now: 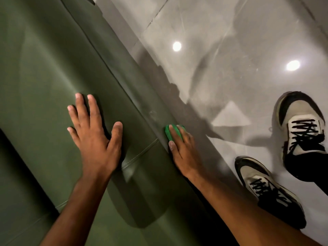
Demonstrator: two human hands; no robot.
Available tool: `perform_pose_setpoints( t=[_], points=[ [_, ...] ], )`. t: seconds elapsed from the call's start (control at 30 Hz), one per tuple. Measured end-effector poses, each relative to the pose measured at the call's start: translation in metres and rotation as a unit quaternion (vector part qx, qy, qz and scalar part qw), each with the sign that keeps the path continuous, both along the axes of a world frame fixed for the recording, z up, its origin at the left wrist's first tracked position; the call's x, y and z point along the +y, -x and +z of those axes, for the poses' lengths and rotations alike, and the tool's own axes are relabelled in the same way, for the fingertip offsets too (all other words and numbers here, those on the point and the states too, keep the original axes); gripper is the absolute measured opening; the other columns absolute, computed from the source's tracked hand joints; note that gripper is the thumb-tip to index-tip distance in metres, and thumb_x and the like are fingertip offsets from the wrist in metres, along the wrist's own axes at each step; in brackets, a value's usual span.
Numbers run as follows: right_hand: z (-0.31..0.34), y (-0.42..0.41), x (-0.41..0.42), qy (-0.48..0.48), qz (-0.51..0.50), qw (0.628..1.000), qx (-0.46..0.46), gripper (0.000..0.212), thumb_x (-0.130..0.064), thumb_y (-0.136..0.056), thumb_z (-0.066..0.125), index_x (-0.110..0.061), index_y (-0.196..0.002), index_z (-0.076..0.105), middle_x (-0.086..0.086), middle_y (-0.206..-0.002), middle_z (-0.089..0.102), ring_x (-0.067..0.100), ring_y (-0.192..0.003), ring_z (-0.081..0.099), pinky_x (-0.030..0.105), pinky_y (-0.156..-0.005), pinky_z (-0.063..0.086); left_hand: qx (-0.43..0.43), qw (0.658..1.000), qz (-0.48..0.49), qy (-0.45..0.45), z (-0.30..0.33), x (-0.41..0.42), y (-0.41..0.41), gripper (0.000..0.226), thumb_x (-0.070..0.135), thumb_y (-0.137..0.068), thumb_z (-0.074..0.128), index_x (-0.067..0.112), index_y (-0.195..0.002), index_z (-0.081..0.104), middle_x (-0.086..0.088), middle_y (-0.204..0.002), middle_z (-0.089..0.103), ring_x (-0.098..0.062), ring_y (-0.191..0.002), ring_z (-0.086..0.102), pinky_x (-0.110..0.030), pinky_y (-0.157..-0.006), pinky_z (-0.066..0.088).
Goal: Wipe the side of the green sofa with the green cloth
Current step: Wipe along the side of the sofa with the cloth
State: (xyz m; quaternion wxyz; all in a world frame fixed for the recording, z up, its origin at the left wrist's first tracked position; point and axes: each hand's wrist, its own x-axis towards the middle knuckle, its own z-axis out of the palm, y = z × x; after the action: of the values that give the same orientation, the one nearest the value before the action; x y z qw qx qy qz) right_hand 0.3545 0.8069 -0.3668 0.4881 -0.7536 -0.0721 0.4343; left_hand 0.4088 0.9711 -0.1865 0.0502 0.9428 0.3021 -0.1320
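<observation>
The dark green sofa (53, 59) fills the left half of the view, its side face dropping toward the floor along a diagonal edge. My left hand (94, 135) lies flat on top of the sofa arm, fingers spread, holding nothing. My right hand (182, 150) presses a bright green cloth (171, 132) against the sofa's side, just over the edge. Only the upper part of the cloth shows beyond my fingertips; the remainder is hidden under my hand.
A glossy grey tiled floor (221, 50) lies to the right of the sofa, with two bright ceiling-light reflections. My two feet in beige and black laced sneakers (301, 125) (262, 185) stand on the floor close to the sofa's side.
</observation>
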Motion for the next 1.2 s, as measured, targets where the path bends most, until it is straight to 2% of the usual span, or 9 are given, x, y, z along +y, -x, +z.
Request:
perform_pose_setpoints(
  t=[0.23,0.4,0.5,0.63,0.77,0.83,1.0,1.1,1.2],
  points=[
    [-0.020,-0.055,0.048,-0.125,0.046,0.982,-0.134,0.047,-0.033,-0.102,0.032,-0.029,-0.149,0.033,0.010,-0.157,0.036,0.028,-0.146,0.029,0.048,-0.119,0.024,-0.021,1.000,-0.010,-0.006,-0.004,0.004,0.003,0.081,0.049,-0.093,0.045,0.028,-0.160,0.004,0.004,-0.169,-0.004,-0.025,-0.155,-0.010,-0.065,-0.117,-0.001],
    [-0.052,-0.069,0.055,-0.082,-0.011,0.996,-0.026,0.046,-0.022,-0.101,0.042,-0.011,-0.146,0.041,0.015,-0.153,0.042,0.031,-0.145,0.033,0.041,-0.120,0.023,-0.031,0.999,-0.011,0.004,-0.005,0.010,-0.002,0.088,0.049,-0.090,0.051,0.028,-0.159,0.001,0.004,-0.169,-0.002,-0.025,-0.155,-0.009,-0.062,-0.117,-0.003],
    [-0.041,-0.046,0.025,-0.031,-0.027,0.999,0.023,0.045,-0.019,-0.103,0.044,-0.015,-0.147,0.038,0.011,-0.157,0.037,0.027,-0.147,0.029,0.031,-0.119,0.015,-0.021,1.000,-0.001,-0.009,-0.003,0.019,-0.015,0.092,0.050,-0.087,0.053,0.026,-0.160,0.003,0.002,-0.169,-0.003,-0.025,-0.155,-0.008,-0.063,-0.119,0.000],
    [-0.008,-0.025,0.011,-0.036,-0.034,0.998,0.030,0.045,-0.021,-0.102,0.044,-0.022,-0.147,0.037,0.008,-0.157,0.034,0.025,-0.148,0.027,0.015,-0.115,0.005,-0.019,0.999,0.013,-0.022,-0.003,0.021,-0.024,0.090,0.050,-0.086,0.054,0.022,-0.160,0.013,0.001,-0.169,-0.001,-0.025,-0.155,-0.007,-0.062,-0.119,0.002],
    [0.000,-0.063,0.056,-0.101,0.003,0.990,-0.099,0.046,-0.038,-0.103,0.033,-0.030,-0.148,0.036,0.006,-0.157,0.037,0.022,-0.147,0.029,0.030,-0.120,0.016,-0.022,1.000,0.004,-0.005,-0.003,0.029,-0.025,0.092,0.054,-0.082,0.054,0.025,-0.160,0.015,0.004,-0.169,-0.002,-0.021,-0.155,-0.008,-0.057,-0.120,-0.001],
    [-0.012,-0.091,0.090,-0.114,0.005,0.984,-0.139,0.046,-0.037,-0.102,0.033,-0.031,-0.148,0.035,0.008,-0.156,0.039,0.022,-0.147,0.030,0.033,-0.119,0.020,-0.037,0.999,0.012,-0.008,-0.006,0.037,-0.030,0.092,0.055,-0.079,0.056,0.027,-0.159,0.020,0.003,-0.169,0.001,-0.023,-0.155,-0.005,-0.057,-0.119,0.000],
    [-0.062,-0.119,0.114,-0.062,-0.069,0.996,0.001,0.043,-0.023,-0.103,0.042,-0.018,-0.145,0.043,0.011,-0.153,0.044,0.026,-0.144,0.036,0.041,-0.120,0.026,-0.059,0.998,0.012,-0.012,-0.008,0.047,-0.035,0.091,0.054,-0.078,0.060,0.032,-0.158,0.022,0.011,-0.167,0.001,-0.022,-0.155,-0.003,-0.052,-0.119,0.002],
    [-0.050,-0.100,0.086,-0.015,-0.080,0.993,0.085,0.044,-0.021,-0.103,0.044,-0.016,-0.146,0.041,0.012,-0.153,0.042,0.027,-0.143,0.036,0.042,-0.121,0.025,-0.058,0.997,0.045,-0.012,-0.006,0.061,-0.056,0.094,0.049,-0.077,0.064,0.032,-0.158,0.019,0.006,-0.168,0.001,-0.022,-0.155,-0.004,-0.054,-0.120,0.002],
    [-0.014,-0.078,0.068,0.005,-0.042,0.998,0.055,0.044,-0.023,-0.103,0.043,-0.021,-0.147,0.039,0.006,-0.156,0.037,0.025,-0.147,0.030,0.030,-0.122,0.014,-0.054,0.996,0.070,-0.024,-0.005,0.085,-0.092,0.098,0.046,-0.076,0.066,0.030,-0.159,0.017,0.002,-0.169,0.002,-0.023,-0.155,-0.004,-0.056,-0.122,0.003]
  ],
)
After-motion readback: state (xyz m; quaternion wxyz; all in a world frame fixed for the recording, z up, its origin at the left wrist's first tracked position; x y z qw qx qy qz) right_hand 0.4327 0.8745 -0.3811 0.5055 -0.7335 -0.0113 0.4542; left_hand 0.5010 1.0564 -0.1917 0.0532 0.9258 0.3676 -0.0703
